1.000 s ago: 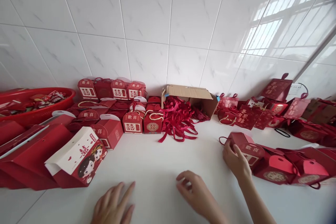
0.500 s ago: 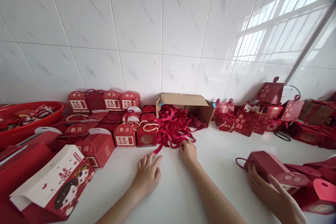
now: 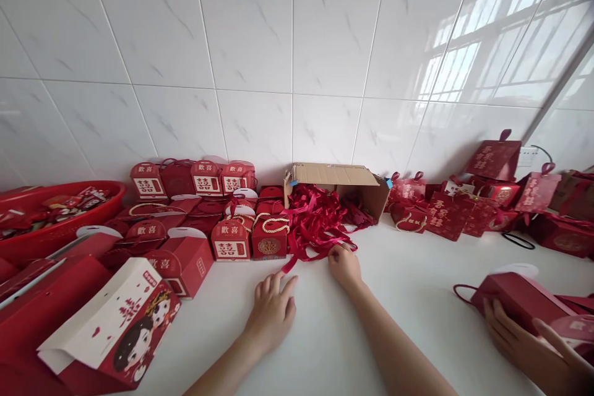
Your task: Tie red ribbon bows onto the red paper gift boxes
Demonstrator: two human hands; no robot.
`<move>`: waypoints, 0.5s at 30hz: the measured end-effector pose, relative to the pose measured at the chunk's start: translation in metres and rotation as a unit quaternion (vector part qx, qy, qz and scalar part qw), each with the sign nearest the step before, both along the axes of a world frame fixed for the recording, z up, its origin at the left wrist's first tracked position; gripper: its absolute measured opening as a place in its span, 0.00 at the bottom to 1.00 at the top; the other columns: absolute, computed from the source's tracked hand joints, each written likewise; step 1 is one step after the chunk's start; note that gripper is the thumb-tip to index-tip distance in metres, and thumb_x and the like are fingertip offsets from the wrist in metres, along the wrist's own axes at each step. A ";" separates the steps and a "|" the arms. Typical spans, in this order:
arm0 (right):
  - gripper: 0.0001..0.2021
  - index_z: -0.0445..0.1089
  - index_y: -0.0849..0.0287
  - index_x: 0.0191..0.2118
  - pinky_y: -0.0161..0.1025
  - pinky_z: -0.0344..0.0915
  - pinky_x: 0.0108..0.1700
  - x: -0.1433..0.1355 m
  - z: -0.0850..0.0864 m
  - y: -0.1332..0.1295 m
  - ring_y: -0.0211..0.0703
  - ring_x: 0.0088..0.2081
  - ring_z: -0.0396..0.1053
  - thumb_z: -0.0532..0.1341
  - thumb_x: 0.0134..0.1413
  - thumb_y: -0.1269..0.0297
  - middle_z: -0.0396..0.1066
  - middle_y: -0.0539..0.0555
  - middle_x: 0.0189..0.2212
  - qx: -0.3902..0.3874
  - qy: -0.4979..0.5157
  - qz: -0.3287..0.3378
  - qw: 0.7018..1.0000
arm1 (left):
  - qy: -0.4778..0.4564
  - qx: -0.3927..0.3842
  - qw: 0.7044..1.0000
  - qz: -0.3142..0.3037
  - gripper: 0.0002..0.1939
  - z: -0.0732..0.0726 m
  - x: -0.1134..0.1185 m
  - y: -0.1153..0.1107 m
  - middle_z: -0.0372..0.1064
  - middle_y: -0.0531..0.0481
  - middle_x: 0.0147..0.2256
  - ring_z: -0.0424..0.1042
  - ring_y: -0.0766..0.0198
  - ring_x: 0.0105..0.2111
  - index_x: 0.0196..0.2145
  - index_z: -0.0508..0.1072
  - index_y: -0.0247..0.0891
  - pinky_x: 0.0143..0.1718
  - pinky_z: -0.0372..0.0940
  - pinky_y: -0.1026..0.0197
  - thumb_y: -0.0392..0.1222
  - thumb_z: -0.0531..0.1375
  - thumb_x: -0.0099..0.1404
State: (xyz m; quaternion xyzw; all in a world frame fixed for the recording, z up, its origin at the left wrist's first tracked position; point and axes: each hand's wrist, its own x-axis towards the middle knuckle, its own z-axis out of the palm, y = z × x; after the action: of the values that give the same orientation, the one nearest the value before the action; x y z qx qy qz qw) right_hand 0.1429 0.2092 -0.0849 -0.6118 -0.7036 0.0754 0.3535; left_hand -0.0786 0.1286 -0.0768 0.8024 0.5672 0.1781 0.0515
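Red ribbons [image 3: 313,213] spill out of a brown cardboard box [image 3: 331,174] at the far middle of a white table [image 3: 315,334], as the head view shows. The box lies on its side with its open end facing near, and the ribbons make a messy heap in front of it. The right hand [image 3: 346,266] touches the near right edge of the heap with its fingers curled, but I cannot tell if they pinch a ribbon. The left hand [image 3: 271,315] is on the near side of the heap, with its thumb apart from its fingers, close to a loose ribbon end. On the left are many little red boxes, and one with a twisted rope handle [image 3: 270,242] sits just beside the ribbons. Nearer on the left is a bigger box with cartoon faces [image 3: 111,322]. A red basket [image 3: 55,238] with small packets [image 3: 74,204] is at the far left. At the near right, another person's hand [image 3: 529,346] touches a red box with a dark loop [image 3: 517,294].
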 end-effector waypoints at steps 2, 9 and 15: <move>0.10 0.69 0.56 0.30 0.40 0.62 0.34 0.000 -0.001 0.000 0.43 0.32 0.69 0.51 0.53 0.71 0.70 0.57 0.34 -0.004 0.001 0.002 1.000 | -0.002 0.000 1.000 -0.004 0.23 0.000 -0.001 0.000 0.59 0.41 0.55 0.56 0.50 0.56 0.58 0.64 0.44 0.55 0.55 0.43 0.36 0.47 0.66; 0.10 0.70 0.55 0.32 0.40 0.63 0.34 0.004 -0.005 0.004 0.43 0.33 0.70 0.51 0.54 0.69 0.70 0.59 0.34 -0.017 0.001 0.010 1.000 | -0.004 -0.008 1.000 -0.010 0.23 0.003 -0.002 -0.001 0.59 0.41 0.56 0.57 0.50 0.56 0.58 0.64 0.44 0.54 0.55 0.42 0.36 0.46 0.66; 0.12 0.71 0.54 0.33 0.41 0.63 0.34 0.005 -0.008 0.007 0.43 0.34 0.71 0.51 0.55 0.67 0.71 0.60 0.35 -0.025 0.000 0.009 1.000 | 0.003 -0.011 1.000 -0.009 0.24 0.003 -0.002 0.000 0.59 0.41 0.56 0.56 0.50 0.56 0.59 0.63 0.44 0.55 0.55 0.42 0.36 0.46 0.67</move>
State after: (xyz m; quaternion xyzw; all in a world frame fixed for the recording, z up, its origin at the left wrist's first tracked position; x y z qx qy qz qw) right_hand 0.1479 0.2164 -0.0926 -0.6139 -0.7073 0.0959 0.3371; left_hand -0.0803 0.1288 -0.0740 0.8073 0.5621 0.1691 0.0607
